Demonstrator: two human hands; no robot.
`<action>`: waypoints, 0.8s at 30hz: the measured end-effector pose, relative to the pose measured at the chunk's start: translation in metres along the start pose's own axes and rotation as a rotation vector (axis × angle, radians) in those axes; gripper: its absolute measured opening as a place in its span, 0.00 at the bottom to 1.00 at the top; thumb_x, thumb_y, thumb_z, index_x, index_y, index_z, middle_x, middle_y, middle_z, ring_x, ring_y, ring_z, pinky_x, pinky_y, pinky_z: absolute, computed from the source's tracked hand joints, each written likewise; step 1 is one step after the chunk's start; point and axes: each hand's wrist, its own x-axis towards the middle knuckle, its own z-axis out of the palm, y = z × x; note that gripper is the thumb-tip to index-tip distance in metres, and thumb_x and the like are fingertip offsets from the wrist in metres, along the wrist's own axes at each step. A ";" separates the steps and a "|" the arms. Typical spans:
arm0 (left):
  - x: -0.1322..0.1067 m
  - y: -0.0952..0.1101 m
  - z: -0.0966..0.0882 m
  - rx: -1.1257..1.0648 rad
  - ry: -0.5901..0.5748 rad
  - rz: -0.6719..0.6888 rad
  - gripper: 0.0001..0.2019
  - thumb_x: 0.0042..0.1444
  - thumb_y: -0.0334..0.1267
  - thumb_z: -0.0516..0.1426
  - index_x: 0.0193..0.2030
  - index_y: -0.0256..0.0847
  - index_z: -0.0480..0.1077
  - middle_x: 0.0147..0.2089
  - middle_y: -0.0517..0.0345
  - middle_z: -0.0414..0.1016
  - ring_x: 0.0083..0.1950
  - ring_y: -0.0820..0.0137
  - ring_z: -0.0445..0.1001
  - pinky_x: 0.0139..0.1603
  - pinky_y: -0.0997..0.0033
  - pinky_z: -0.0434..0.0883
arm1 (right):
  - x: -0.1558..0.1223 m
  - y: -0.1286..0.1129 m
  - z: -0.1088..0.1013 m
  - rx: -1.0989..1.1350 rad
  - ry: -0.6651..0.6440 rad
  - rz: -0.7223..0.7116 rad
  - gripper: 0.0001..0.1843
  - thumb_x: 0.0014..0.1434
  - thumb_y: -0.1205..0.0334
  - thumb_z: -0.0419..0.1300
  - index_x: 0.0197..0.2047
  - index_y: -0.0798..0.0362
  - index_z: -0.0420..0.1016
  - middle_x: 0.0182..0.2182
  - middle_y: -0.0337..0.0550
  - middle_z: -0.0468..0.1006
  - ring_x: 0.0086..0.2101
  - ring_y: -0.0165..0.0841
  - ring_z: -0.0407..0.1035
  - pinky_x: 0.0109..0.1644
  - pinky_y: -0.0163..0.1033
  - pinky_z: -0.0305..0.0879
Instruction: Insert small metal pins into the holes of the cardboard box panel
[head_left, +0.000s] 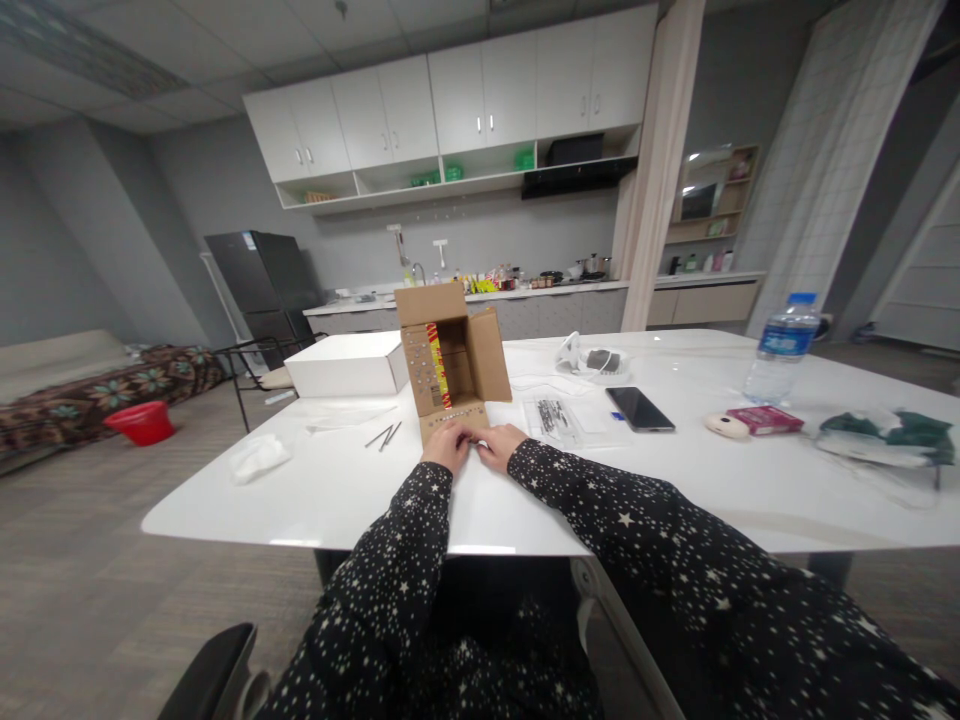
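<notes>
An open cardboard box [489,355] stands on the white table in front of me, its flaps folded outward. Small shiny dots are scattered over its left flap [421,372] and along its front flap [431,425]; a red and yellow strip runs down beside the opening. My left hand [448,447] lies at the near end of the front flap, fingers curled together. Close beside it, my right hand [500,446] reaches in from the right, its fingers also closed. The fingertips of both almost meet over the flap's edge. Whatever is between them is too small or hidden to make out.
Thin dark sticks [385,437] and a crumpled tissue [259,459] lie to the left, before a white box [346,364]. On the right are a clear plastic packet [553,420], a phone [640,409], a pink pack [765,419] and a water bottle [781,350].
</notes>
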 end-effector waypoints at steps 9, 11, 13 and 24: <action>0.000 0.000 0.002 -0.002 -0.003 -0.013 0.10 0.47 0.27 0.53 0.34 0.40 0.73 0.35 0.55 0.72 0.37 0.70 0.71 0.43 0.69 0.70 | 0.000 0.001 0.001 0.009 0.006 -0.016 0.21 0.60 0.60 0.46 0.55 0.47 0.67 0.44 0.43 0.77 0.42 0.37 0.70 0.45 0.40 0.60; 0.000 0.000 0.002 0.006 0.003 -0.015 0.09 0.48 0.27 0.53 0.34 0.40 0.72 0.35 0.55 0.71 0.37 0.70 0.71 0.44 0.68 0.70 | 0.000 0.001 0.001 0.009 0.004 -0.013 0.21 0.60 0.59 0.46 0.55 0.47 0.67 0.43 0.44 0.77 0.41 0.37 0.70 0.45 0.39 0.60; 0.000 0.000 0.002 0.011 0.007 -0.023 0.09 0.48 0.28 0.54 0.34 0.40 0.72 0.35 0.55 0.71 0.37 0.69 0.71 0.44 0.68 0.70 | -0.001 0.001 0.000 0.009 0.003 -0.008 0.20 0.60 0.59 0.46 0.54 0.47 0.68 0.43 0.44 0.77 0.41 0.37 0.70 0.44 0.39 0.61; -0.001 0.010 -0.012 0.144 0.179 -0.222 0.10 0.52 0.33 0.52 0.39 0.42 0.71 0.43 0.51 0.70 0.48 0.63 0.68 0.49 0.62 0.66 | -0.001 -0.001 -0.002 0.012 -0.012 0.024 0.18 0.61 0.58 0.46 0.50 0.48 0.71 0.42 0.44 0.77 0.42 0.35 0.70 0.45 0.37 0.60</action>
